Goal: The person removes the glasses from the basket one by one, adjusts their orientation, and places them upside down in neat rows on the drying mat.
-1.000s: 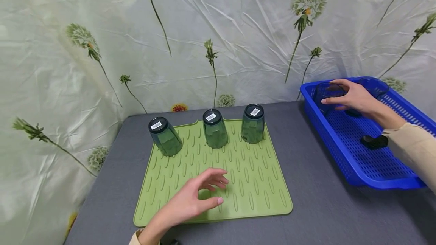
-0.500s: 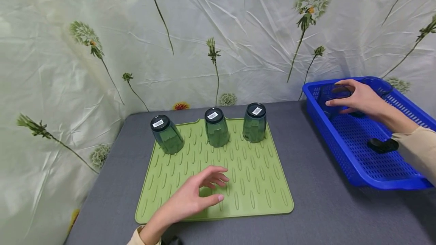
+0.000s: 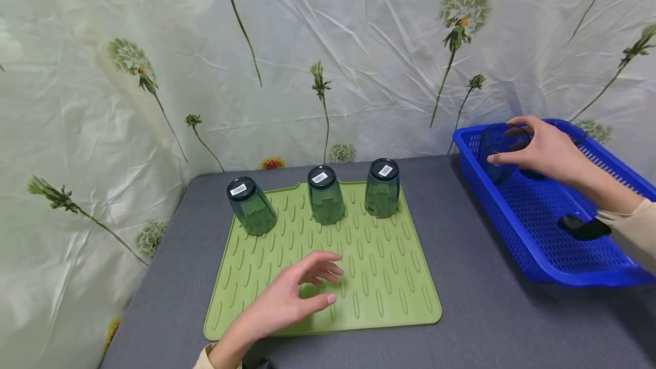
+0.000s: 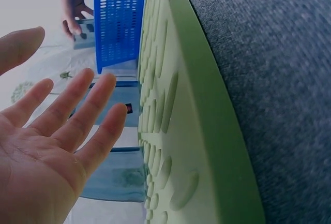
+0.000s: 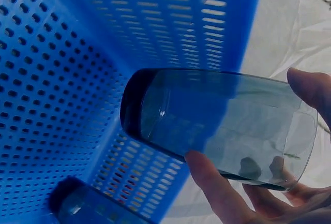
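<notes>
Blue plastic made up the basket (image 3: 512, 238), at two o'clock from my left hand (image 3: 279, 303). At its far end my right hand (image 3: 556, 155) gripped a clear glass (image 5: 222, 125) near the rim, thumb opposite fingers; whether its base touched the basket I couldn't tell. Another glass (image 5: 88, 203) lay around three o'clock from it. Well apart, my left hand hovered, fingers loosely spread, above the green mat (image 3: 384, 295), with three upturned glasses (image 3: 327, 201) between eleven and two o'clock.
</notes>
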A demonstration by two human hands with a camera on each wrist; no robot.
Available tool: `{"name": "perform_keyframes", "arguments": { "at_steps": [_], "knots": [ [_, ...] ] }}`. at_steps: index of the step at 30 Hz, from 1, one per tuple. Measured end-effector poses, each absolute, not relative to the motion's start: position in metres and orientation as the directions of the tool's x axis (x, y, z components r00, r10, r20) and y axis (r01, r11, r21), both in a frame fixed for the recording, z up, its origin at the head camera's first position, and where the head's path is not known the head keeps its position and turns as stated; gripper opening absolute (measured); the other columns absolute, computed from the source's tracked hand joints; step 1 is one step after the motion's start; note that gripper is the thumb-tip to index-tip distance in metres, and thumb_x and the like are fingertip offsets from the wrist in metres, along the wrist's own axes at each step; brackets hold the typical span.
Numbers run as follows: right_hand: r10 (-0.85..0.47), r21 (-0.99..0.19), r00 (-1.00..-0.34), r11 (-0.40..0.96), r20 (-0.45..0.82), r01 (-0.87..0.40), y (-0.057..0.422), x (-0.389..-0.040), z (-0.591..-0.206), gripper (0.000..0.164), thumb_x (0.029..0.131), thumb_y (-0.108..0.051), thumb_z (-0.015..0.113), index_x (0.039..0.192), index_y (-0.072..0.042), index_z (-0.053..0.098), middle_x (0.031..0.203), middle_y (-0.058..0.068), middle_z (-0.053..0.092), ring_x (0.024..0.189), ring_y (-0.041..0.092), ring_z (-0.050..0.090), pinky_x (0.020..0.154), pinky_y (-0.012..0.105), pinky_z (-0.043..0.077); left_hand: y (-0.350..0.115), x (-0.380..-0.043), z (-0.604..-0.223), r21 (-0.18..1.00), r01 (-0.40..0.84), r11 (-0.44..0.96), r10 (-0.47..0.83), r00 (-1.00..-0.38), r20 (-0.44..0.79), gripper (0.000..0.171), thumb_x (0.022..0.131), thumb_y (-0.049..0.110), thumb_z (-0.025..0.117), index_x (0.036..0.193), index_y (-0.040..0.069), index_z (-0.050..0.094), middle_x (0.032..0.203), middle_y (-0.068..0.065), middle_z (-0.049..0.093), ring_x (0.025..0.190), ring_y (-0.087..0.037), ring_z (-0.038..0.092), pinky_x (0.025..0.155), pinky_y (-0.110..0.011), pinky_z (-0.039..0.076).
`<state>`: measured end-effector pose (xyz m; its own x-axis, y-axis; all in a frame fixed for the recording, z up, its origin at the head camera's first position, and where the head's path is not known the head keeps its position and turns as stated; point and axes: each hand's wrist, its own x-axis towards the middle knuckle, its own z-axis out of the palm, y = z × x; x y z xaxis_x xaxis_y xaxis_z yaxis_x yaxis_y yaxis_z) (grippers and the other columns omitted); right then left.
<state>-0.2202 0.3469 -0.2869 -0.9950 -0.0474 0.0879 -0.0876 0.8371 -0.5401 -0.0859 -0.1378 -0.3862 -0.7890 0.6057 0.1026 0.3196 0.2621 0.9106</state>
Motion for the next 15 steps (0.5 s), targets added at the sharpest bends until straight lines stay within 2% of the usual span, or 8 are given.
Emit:
{"name": "perform_keyframes", "arguments": {
  "at_steps": [1,4,6,8,10,15],
  "knots": [
    [-0.041,-0.532,-0.994,0.842,0.102,-0.089,0.346,-0.219,-0.286,0.096,0.079,-0.046,0.081,0.147,0.0,0.032,0.134,0.026,0.051,0.074,0.026,0.07,0.057,0.023,0.048,-0.138,-0.086,-0.386,0.911,0.319,0.262,0.605,-0.79,0.103,0.056,0.088,0.009,0.073,0.137,0.025,0.05,0.122,-0.004,0.065,0.112,-0.019,0.061,0.097,-0.039,0.05],
    [-0.02,-0.531,-0.99,0.842,0.141,-0.093,0.345,-0.215,-0.28,0.095,0.079,-0.047,0.08,0.148,-0.001,0.034,0.133,0.026,0.052,0.09,0.033,0.066,0.065,0.031,0.048,-0.138,-0.086,-0.385,0.912,0.319,0.257,0.603,-0.79,0.106,0.056,0.089,0.009,0.073,0.137,0.025,0.05,0.123,-0.005,0.064,0.112,-0.02,0.061,0.097,-0.039,0.05],
    [-0.01,-0.548,-0.986,0.83,0.166,-0.1,0.344,-0.213,-0.275,0.095,0.08,-0.046,0.08,0.149,-0.001,0.033,0.133,0.028,0.051,0.105,0.041,0.059,0.075,0.043,0.048,-0.137,-0.086,-0.385,0.915,0.316,0.252,0.602,-0.791,0.108,0.056,0.089,0.009,0.073,0.137,0.024,0.05,0.123,-0.006,0.064,0.112,-0.021,0.061,0.097,-0.039,0.05],
    [0.005,-0.566,-0.981,0.817,0.192,-0.107,0.344,-0.21,-0.271,0.095,0.081,-0.044,0.08,0.15,-0.002,0.031,0.135,0.029,0.049,0.117,0.048,0.047,0.083,0.056,0.041,-0.137,-0.087,-0.385,0.918,0.309,0.247,0.599,-0.794,0.106,0.055,0.089,0.009,0.072,0.137,0.024,0.05,0.123,-0.006,0.064,0.112,-0.021,0.061,0.096,-0.039,0.05],
    [0.019,-0.579,-0.976,0.808,0.216,-0.112,0.343,-0.208,-0.267,0.094,0.081,-0.042,0.08,0.15,-0.002,0.031,0.135,0.03,0.049,0.119,0.049,0.044,0.088,0.063,0.034,-0.138,-0.087,-0.385,0.923,0.298,0.244,0.596,-0.797,0.1,0.055,0.09,0.009,0.072,0.137,0.025,0.05,0.123,-0.007,0.064,0.112,-0.021,0.061,0.096,-0.039,0.05],
    [0.054,-0.569,-0.968,0.817,0.243,-0.097,0.341,-0.2,-0.261,0.095,0.08,-0.042,0.081,0.15,-0.002,0.032,0.134,0.032,0.048,0.117,0.05,0.044,0.09,0.064,0.032,-0.139,-0.087,-0.383,0.927,0.283,0.245,0.589,-0.803,0.09,0.054,0.09,0.009,0.072,0.137,0.025,0.05,0.122,-0.006,0.064,0.112,-0.02,0.061,0.096,-0.039,0.051]
  ]
}}
